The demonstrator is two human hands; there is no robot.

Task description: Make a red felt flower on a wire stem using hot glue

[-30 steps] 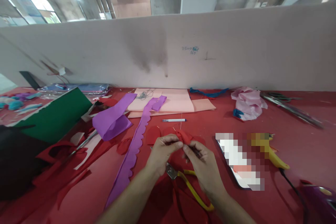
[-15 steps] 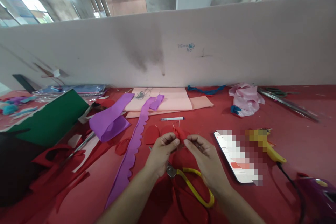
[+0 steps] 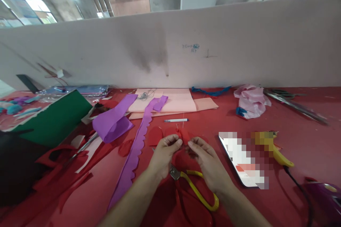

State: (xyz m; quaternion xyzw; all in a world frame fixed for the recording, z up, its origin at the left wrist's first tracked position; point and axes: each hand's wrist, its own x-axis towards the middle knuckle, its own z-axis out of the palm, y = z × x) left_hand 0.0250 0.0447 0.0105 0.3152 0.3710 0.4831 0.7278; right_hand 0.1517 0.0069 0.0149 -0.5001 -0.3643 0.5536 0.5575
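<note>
Between the fingertips of both hands is a small red fabric piece [image 3: 184, 134], with thin pale wire-like stems sticking up from it. My left hand [image 3: 168, 149] pinches its left side, and my right hand [image 3: 204, 154] pinches its right side. Below the hands lie pliers [image 3: 195, 188] with yellow and red handles, partly covered by my wrists. A red rounded cutout [image 3: 155, 137] rests just left of my left hand. Beyond the fingers lies a white pen [image 3: 176, 120] with a dark cap.
A scalloped purple strip [image 3: 135, 156] and a folded purple strip [image 3: 113, 124] lie left. A phone [image 3: 239, 163], a yellow glue gun [image 3: 278, 152] and a crumpled pink bag [image 3: 252, 101] are right. Peach sheets [image 3: 178, 101] lie before a white partition [image 3: 226, 42].
The view has shifted very slightly. Both hands stay at the red fabric piece, its angle a little altered; the things on the table have not moved.
</note>
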